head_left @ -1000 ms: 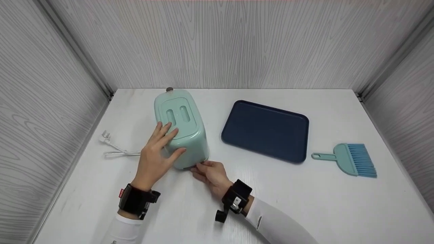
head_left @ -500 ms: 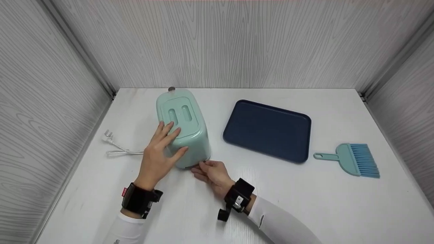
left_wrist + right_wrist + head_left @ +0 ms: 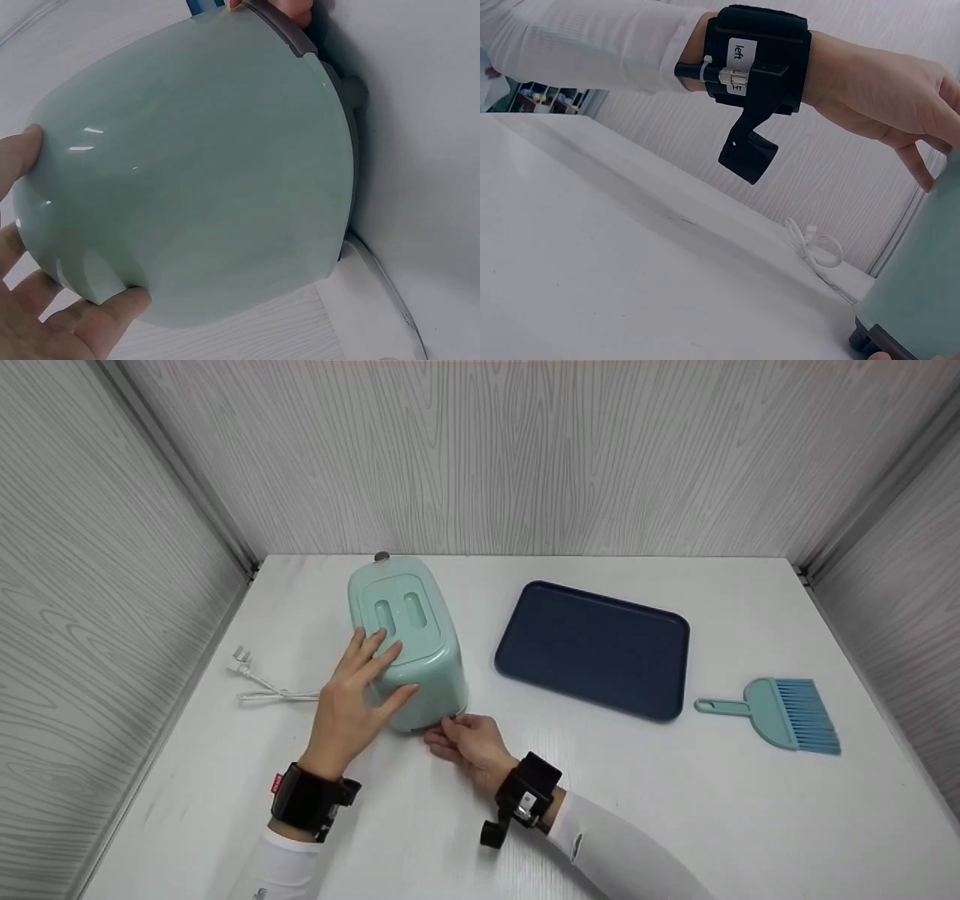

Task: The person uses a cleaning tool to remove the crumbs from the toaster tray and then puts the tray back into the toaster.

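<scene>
A mint-green toaster (image 3: 435,682), its lid (image 3: 400,615) marked by two long recesses, stands upright on the left half of the table. My left hand (image 3: 349,694) rests on its near upper corner, fingers spread over the lid's edge and thumb on the near end. At the foot of that same end, my right hand (image 3: 476,746) pinches the dark edge of the crumb tray (image 3: 279,28) between thumb and fingers. The right wrist view shows this dark tray edge (image 3: 891,343) low on the toaster, with fingertips at the bottom border.
A white power cord (image 3: 274,694) with a plug lies left of the toaster. Right of it is a dark blue tray (image 3: 592,649). Farther right lies a small green brush (image 3: 776,712) with blue bristles. Grey wood-grain panels (image 3: 510,457) enclose the white table (image 3: 637,810).
The head view has shifted slightly, moving everything a little to the right in frame. Both hands keep their places on the toaster.
</scene>
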A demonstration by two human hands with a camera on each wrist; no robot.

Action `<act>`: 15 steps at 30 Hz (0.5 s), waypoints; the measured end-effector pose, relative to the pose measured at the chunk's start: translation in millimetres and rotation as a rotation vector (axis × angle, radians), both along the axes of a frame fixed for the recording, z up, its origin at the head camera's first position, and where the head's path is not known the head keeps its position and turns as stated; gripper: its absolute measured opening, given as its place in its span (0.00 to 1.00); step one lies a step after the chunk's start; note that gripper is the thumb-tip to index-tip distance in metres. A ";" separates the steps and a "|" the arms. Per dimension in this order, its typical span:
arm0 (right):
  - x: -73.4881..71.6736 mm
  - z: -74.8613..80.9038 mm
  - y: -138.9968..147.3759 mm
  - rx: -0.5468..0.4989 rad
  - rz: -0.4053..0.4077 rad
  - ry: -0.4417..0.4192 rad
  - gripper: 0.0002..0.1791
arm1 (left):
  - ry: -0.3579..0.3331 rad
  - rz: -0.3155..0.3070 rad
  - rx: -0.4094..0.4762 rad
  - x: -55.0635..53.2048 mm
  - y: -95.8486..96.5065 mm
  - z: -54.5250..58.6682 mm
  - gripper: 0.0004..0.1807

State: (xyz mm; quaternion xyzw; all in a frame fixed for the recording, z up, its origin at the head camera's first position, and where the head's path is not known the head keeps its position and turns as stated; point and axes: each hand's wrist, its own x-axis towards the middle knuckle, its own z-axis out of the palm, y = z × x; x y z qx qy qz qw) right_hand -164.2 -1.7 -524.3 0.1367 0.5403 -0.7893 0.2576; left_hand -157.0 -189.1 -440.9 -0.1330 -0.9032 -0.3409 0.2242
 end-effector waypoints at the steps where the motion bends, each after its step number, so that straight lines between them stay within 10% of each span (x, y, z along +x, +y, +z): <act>1: 0.0 0.1 0.1 0.003 0.001 0.000 0.11 | -0.001 0.000 0.000 -0.1 0.0 0.0 0.35; 15: -0.3 -0.2 -0.8 0.036 0.022 0.012 0.07 | -0.020 -0.003 -0.010 1.2 -2.5 2.3 0.35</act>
